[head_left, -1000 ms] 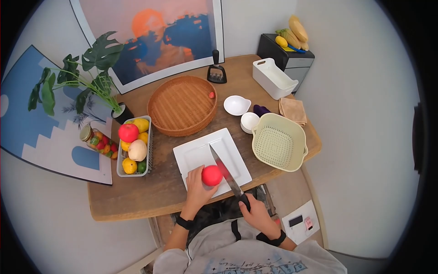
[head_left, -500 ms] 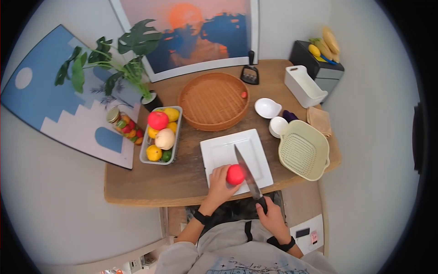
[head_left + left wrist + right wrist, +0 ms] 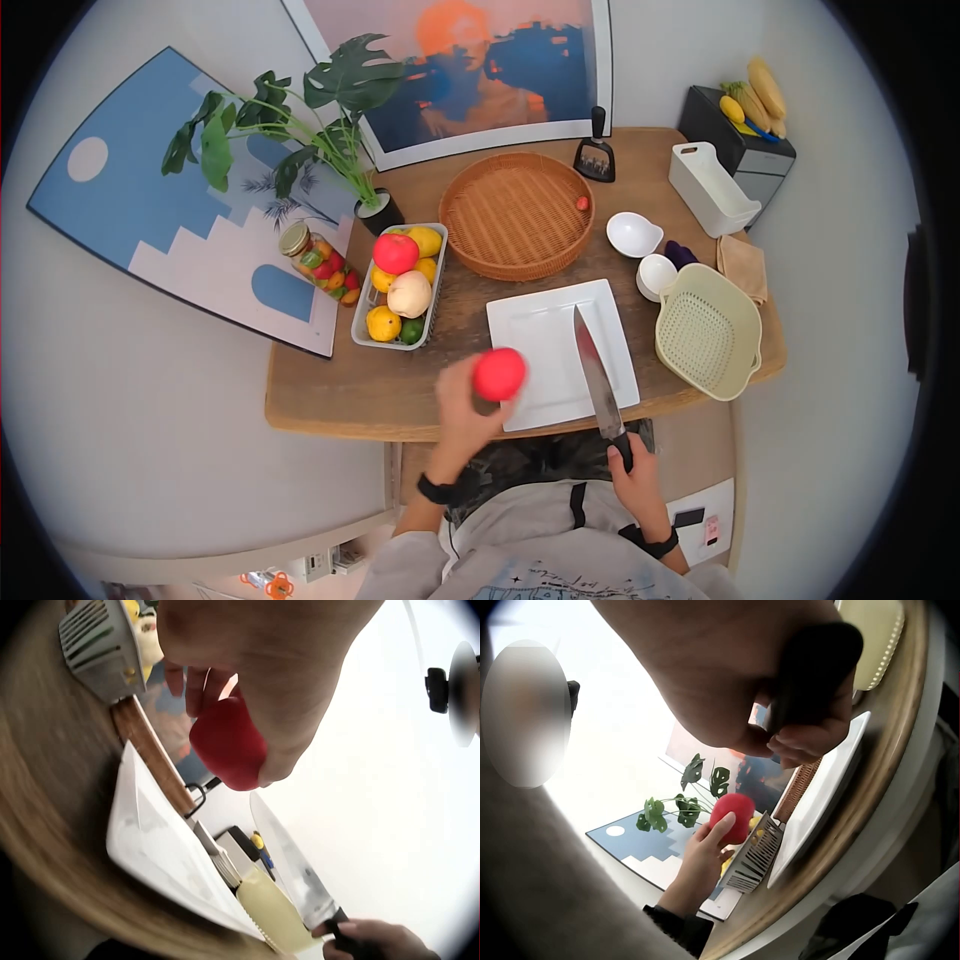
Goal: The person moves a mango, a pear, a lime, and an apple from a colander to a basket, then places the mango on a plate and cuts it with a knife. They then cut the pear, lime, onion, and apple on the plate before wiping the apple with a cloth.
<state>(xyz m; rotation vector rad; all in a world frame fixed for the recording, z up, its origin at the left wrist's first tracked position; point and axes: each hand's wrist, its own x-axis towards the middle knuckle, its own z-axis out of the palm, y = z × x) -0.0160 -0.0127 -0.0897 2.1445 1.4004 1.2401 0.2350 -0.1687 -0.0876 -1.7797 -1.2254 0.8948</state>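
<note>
The left hand (image 3: pixel 467 408) grips a round red fruit (image 3: pixel 499 374), held up at the left edge of the white square plate (image 3: pixel 545 350). In the left wrist view the same red fruit (image 3: pixel 228 744) hangs above the plate's level, with fingers and thumb around it. The right hand (image 3: pixel 638 482) grips the black handle of a large knife (image 3: pixel 598 385), whose blade extends over the right part of the plate. In the right wrist view the right hand's fingers curl round the dark handle (image 3: pixel 814 671).
Left of the plate stands a grey basket (image 3: pixel 358 322) of fruit, by a jar (image 3: pixel 318 262) and a plant. Behind is a round wicker tray (image 3: pixel 515 215). On the right are white bowls (image 3: pixel 634 234), a pale green colander (image 3: pixel 708 331) and a white bin (image 3: pixel 707 190).
The left hand has lifted the red fruit and moved it left, away from the knife. The right hand still holds the knife over the plate. The head view has shifted.
</note>
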